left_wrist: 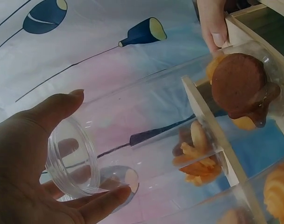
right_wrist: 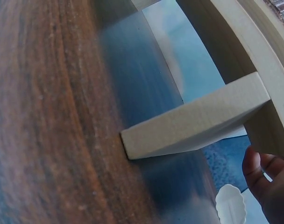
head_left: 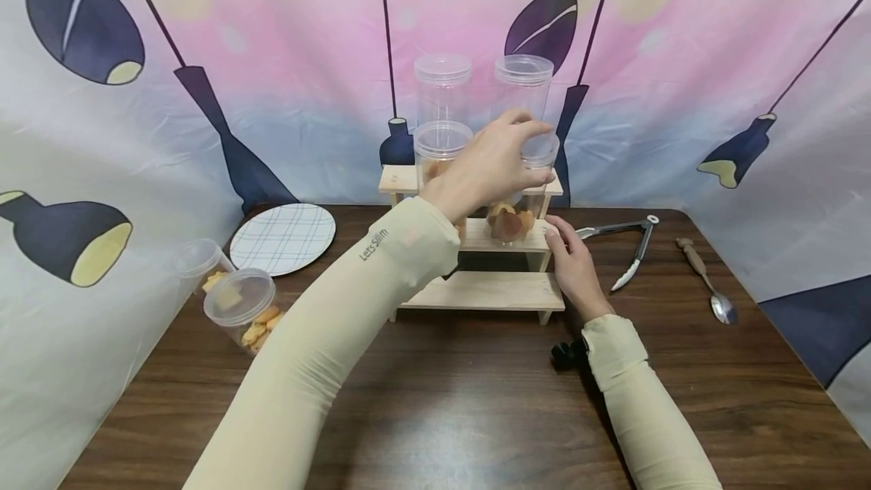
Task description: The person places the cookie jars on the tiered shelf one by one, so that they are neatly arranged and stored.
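Observation:
My left hand [head_left: 493, 161] holds a clear lidded jar [left_wrist: 146, 107] by its lid, thumb on one side and fingers on the other. Brown and golden cookies [head_left: 509, 223] lie at the bottom of that jar, which is at the right of the middle tier of a wooden stepped shelf [head_left: 486, 289]. My right hand [head_left: 574, 267] holds the right end of this tier, its fingertips at the board's edge in the right wrist view. Left of the held jar stands another cookie jar [head_left: 442, 138], partly hidden by my left hand.
Two tall clear jars [head_left: 442, 89] stand behind on the top tier. At the left are two more cookie jars [head_left: 241, 301] and a round checked plate [head_left: 282, 239]. Metal tongs [head_left: 640, 248] and a spoon [head_left: 711, 286] lie at the right. A patterned cloth backs the table.

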Available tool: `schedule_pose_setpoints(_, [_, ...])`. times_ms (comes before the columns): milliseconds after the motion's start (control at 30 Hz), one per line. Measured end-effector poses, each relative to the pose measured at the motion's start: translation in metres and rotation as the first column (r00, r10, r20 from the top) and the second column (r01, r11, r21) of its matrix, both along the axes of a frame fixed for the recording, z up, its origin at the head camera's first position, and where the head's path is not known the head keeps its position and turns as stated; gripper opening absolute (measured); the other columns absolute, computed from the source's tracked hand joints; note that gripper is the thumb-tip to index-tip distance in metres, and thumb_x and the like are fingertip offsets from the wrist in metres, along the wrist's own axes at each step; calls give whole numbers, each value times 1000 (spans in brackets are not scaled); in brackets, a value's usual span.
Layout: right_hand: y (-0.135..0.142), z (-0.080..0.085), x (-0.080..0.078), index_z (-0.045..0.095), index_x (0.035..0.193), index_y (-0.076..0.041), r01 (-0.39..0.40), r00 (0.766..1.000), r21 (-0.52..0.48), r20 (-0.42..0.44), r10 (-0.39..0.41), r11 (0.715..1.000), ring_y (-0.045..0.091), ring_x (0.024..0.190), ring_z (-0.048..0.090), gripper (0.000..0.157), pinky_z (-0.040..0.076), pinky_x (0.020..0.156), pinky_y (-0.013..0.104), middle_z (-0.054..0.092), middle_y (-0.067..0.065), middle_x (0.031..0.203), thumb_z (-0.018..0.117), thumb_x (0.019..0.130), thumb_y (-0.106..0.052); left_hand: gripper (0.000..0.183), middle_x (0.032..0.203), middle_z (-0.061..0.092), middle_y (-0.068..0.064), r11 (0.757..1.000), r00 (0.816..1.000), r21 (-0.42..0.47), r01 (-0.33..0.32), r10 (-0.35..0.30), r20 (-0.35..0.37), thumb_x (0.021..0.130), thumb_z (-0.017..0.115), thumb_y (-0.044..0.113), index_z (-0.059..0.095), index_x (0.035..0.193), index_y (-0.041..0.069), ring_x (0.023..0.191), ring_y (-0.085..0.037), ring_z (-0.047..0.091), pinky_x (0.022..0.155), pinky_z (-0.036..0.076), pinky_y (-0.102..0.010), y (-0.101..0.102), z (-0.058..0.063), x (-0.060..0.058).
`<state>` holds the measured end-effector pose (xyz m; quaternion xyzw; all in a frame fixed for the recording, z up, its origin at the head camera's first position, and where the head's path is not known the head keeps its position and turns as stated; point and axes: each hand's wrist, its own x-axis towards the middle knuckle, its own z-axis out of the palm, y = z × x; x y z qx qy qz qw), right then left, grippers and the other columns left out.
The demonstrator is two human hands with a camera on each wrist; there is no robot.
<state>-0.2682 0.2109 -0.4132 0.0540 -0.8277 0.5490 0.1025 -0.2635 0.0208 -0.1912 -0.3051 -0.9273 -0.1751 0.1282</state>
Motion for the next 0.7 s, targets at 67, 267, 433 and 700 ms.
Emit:
schedule_pose_setpoints(67, [-1,0,0,40,153,-24,-4,1000,3,3,4,1000,34,124,48,63,38,101,54,47,14,145,38,101,-61,67,143,49,-2,1000,1000,4,-9,9,3,88,76,43,52,146,20,122,-17,55,104,43,-28,0,-1,-1])
schedule_pose_setpoints(267, [-1,0,0,40,153,-26,-3,1000,8,3,3,1000,33,124,48,62,39,101,55,48,14,144,38,101,-61,66,143,49,-4,1000,1000,9,-12,12,-10,89,74,42,52,147,19,118,-17,56,102,44,-28,0,-3,-1])
schedule_pose_setpoints(433, [-1,0,1,40,153,-25,-5,1000,15,-1,5,1000,34,126,47,63,38,103,57,45,13,148,38,101,-61,67,142,49,-4,1000,1000,15,-15,15,-18,88,75,43,52,146,18,117,-18,57,102,45,-28,0,-4,-1])
schedule_pose_setpoints(700, [0,0,1,41,152,-27,1,1000,7,-4,-1,1000,34,128,46,61,37,104,57,44,12,150,38,101,-61,68,144,48,-5,1000,1000,-1,-19,19,-20,89,74,44,51,148,19,120,-19,56,104,43,-28,2,-4,-1])
